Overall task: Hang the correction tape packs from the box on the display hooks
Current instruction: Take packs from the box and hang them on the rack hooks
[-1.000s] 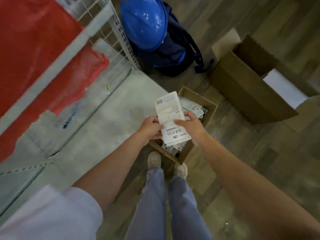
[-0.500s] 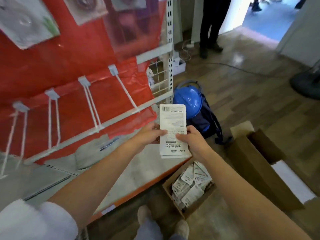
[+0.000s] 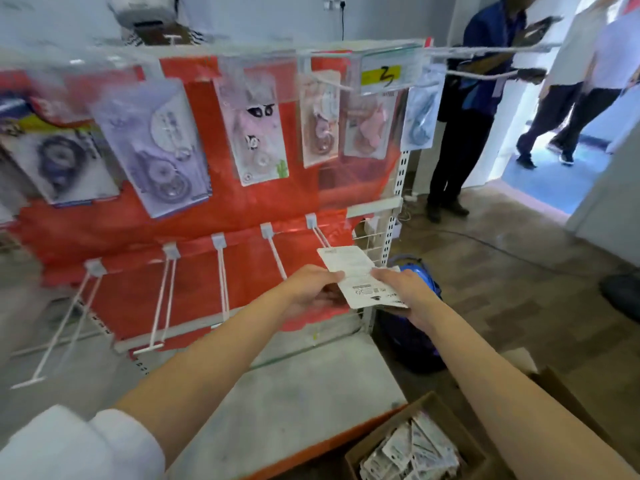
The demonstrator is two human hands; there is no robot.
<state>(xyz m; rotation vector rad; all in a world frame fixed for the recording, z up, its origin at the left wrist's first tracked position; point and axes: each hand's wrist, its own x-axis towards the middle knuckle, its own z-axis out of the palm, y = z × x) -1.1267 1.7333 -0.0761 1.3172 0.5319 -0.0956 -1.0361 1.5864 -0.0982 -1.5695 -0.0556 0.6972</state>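
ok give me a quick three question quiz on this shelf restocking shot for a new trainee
1. True or false: both hands hold the stack of correction tape packs.
2. Which empty display hook is nearest the stack? A) the far left one B) the rightmost one in the lower row C) one in the upper row
3. Where do the remaining packs sit?

Key
1. True: the left hand grips its left edge, the right hand its right edge.
2. B
3. In the open cardboard box on the floor, bottom right, below the grey base shelf.
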